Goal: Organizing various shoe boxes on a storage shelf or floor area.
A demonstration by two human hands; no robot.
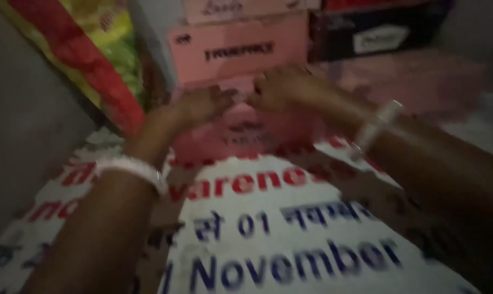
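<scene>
My hands meet at a pink box.
Left hand [203, 106] and right hand [282, 87] touch the pink box [241, 130]; blur hides my fingers' grip.

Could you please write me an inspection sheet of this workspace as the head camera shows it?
Surface: white printed banner with red and blue lettering, spread flat under both arms.
Job's things: pink box just below the hands; contact unclear through blur.
Clutter: stacked pink boxes and a dark box behind.
Hands: left hand and right hand meet fingertip to fingertip; white bangles on both wrists; grip unclear.
Cables: nothing seen.
Surroundings: grey wall at left, red-and-yellow sack leaning beside it; dim light.
</scene>
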